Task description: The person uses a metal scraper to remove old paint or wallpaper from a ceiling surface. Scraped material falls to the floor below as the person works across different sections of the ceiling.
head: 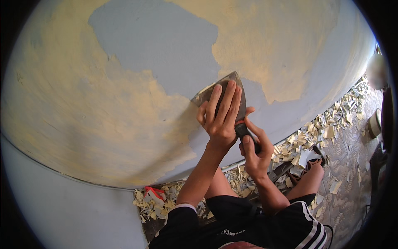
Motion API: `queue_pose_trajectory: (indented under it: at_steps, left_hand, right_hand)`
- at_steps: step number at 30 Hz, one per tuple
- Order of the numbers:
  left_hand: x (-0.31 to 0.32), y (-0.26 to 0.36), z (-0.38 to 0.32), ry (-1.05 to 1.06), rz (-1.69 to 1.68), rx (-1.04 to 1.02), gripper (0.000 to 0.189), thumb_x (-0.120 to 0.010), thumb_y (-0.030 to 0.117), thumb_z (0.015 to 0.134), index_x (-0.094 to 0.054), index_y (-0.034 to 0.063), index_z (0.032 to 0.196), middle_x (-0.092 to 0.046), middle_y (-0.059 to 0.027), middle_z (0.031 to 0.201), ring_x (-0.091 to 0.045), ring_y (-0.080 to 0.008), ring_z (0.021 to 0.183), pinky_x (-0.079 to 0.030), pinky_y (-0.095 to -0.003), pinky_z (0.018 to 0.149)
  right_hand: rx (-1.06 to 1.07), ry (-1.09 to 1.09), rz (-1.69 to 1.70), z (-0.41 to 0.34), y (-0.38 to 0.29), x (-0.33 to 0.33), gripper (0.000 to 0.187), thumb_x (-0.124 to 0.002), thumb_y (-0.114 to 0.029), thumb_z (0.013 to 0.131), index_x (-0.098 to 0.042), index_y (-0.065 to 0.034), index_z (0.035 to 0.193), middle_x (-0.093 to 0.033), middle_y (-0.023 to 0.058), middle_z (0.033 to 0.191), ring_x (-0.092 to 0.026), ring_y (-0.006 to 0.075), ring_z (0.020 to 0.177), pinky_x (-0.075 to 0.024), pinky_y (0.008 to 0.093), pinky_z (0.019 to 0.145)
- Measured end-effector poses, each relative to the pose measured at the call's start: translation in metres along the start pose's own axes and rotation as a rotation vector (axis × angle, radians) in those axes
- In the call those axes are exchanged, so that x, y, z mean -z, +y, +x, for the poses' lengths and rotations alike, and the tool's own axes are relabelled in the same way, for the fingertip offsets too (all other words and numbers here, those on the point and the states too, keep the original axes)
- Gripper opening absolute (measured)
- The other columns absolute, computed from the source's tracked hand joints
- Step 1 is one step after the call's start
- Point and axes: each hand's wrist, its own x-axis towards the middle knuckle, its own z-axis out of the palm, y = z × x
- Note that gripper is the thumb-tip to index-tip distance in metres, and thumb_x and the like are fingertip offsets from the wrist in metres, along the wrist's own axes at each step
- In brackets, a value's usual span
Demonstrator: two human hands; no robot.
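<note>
A wide metal scraper (241,93) with a dark handle and a red collar lies against a wall (155,46) of patchy blue-grey and yellowish paint. My right hand (258,149) is closed round its handle. Spread over the blade, the fingers of my left hand (222,115) press on its flat face, and its palm is hidden. The blade's edge points up and to the left, beside a border between bare blue-grey surface and yellowish coating.
Paint flakes (329,124) are heaped along the wall's foot and scattered on the patterned floor (342,165). A red and white object (154,195) lies among them. At the right, another person (387,118) is partly visible near a round container (374,123).
</note>
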Motion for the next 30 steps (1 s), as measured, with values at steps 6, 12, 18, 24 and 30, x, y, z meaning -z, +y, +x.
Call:
queue_pose_trajectory:
  at_steps: [6,12,18,24,30]
  left_hand:
    - [-0.007,0.001,0.002,0.040,-0.020,0.054,0.044,-0.068,0.049,0.097,-0.076,0.0159,0.124,-0.072,0.0038,0.132,-0.059,-0.0185,0.130,-0.031,-0.0374,0.109]
    - [-0.002,-0.001,-0.015,0.010,0.030,0.006,0.051,-0.065,0.053,0.097,-0.075,0.0099,0.123,-0.072,-0.0016,0.132,-0.058,-0.0245,0.131,-0.035,-0.0418,0.105]
    - [0.003,-0.008,-0.006,0.006,0.106,0.017,0.052,-0.062,0.057,0.098,-0.076,0.0141,0.122,-0.073,-0.0004,0.130,-0.059,-0.0243,0.131,-0.035,-0.0408,0.107]
    - [0.005,-0.010,0.000,0.006,0.089,0.006,0.051,-0.063,0.056,0.097,-0.076,0.0130,0.123,-0.073,-0.0001,0.129,-0.060,-0.0242,0.130,-0.036,-0.0415,0.106]
    - [0.008,-0.008,-0.025,0.040,-0.014,0.034,0.042,-0.065,0.050,0.098,-0.078,0.0163,0.119,-0.074,0.0045,0.126,-0.062,-0.0198,0.127,-0.033,-0.0372,0.106]
  right_hand:
    - [0.025,-0.021,-0.025,0.005,0.002,0.003,0.041,-0.057,0.003,0.100,-0.061,-0.0006,0.140,-0.069,0.0049,0.094,-0.053,0.0041,0.067,-0.0451,0.0217,0.061]
    - [-0.029,-0.076,-0.039,-0.010,0.003,0.002,0.041,-0.060,0.005,0.097,-0.061,0.0021,0.138,-0.073,0.0115,0.110,-0.061,0.0065,0.076,-0.0504,0.0230,0.070]
    - [0.039,-0.048,-0.007,0.000,0.006,-0.008,0.041,-0.059,0.004,0.098,-0.061,0.0026,0.138,-0.074,0.0145,0.115,-0.066,0.0101,0.086,-0.0528,0.0240,0.076]
    - [-0.119,-0.056,0.071,-0.007,0.001,-0.013,0.041,-0.058,0.005,0.098,-0.060,0.0035,0.139,-0.073,0.0162,0.116,-0.069,0.0159,0.099,-0.0542,0.0281,0.087]
    - [-0.125,-0.012,0.064,-0.035,0.009,-0.017,0.041,-0.057,0.007,0.097,-0.060,0.0045,0.137,-0.071,0.0179,0.122,-0.067,0.0163,0.111,-0.0522,0.0289,0.094]
